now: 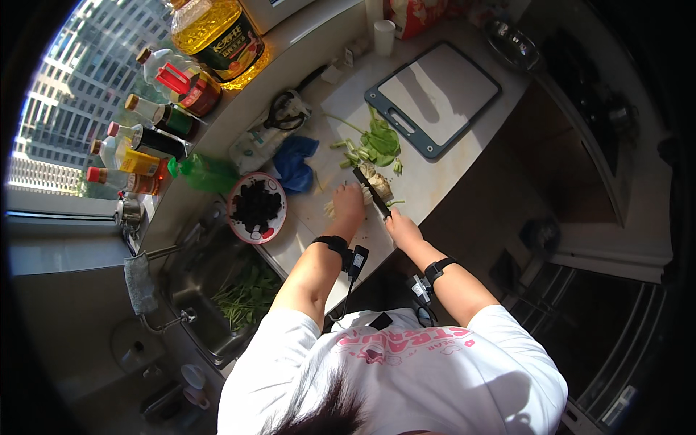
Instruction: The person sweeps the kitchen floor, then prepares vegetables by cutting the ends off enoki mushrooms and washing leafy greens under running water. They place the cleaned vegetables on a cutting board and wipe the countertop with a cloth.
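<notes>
My right hand (402,227) is closed round the handle of a kitchen knife (372,192), whose dark blade lies across a bunch of pale enoki-like mushrooms (379,180). Just left of the blade, my left hand (348,202) presses on the thin pale stems (329,209); its fingertips are partly hidden. The thicker brownish root end is on the blade's far side. Beyond the knife lie green leaves (382,142) and short cut green stalks (353,154) on the worktop.
A white cutting board with a dark rim (392,115) lies at the back right. Left are a bowl of dark pieces (236,209), a blue plastic bag (294,163), scissors (284,111) and a sink (187,326) holding greens. Bottles, including cooking oil (217,41), line the windowsill.
</notes>
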### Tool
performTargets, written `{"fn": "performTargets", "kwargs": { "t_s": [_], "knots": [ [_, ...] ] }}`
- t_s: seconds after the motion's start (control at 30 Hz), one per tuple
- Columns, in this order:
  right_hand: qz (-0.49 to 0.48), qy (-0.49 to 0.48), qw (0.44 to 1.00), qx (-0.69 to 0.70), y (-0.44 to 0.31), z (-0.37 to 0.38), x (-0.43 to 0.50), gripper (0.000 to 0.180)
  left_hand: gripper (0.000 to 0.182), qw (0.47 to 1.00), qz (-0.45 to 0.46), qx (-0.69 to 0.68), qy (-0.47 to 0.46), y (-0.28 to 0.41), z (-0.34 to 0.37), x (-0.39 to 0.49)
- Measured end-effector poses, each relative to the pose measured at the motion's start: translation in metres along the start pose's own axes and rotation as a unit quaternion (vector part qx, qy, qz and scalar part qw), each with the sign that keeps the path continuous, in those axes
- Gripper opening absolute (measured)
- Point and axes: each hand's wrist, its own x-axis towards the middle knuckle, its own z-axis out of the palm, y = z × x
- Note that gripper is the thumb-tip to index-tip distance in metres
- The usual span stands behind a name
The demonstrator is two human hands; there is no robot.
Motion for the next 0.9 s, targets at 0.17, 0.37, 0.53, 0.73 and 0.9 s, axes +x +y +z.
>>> {"fn": "performTargets", "kwargs": {
  "t_s": [0.17,0.37,0.53,0.73,0.9],
  "knots": [
    [-0.003,0.010,0.999,0.037,0.008,0.003,-0.003,0.025,0.035,0.997,0.011,-0.076,0.012,-0.014,-0.010,-0.003],
    [-0.019,0.004,0.999,0.033,0.008,-0.002,-0.003,0.025,0.043,0.966,-0.006,-0.259,0.019,-0.048,-0.020,-0.009],
    [-0.037,0.053,0.998,0.021,0.001,-0.017,-0.019,0.029,0.042,0.870,-0.019,-0.491,0.037,-0.084,-0.027,-0.017],
    [-0.102,0.078,0.988,-0.081,-0.002,-0.013,-0.019,0.042,0.034,0.634,-0.110,-0.765,-0.033,-0.121,-0.047,-0.041],
    [-0.206,0.092,0.966,-0.125,-0.004,0.007,-0.007,0.046,0.044,0.410,-0.085,-0.908,-0.030,-0.131,-0.059,-0.070]
  ]
}}
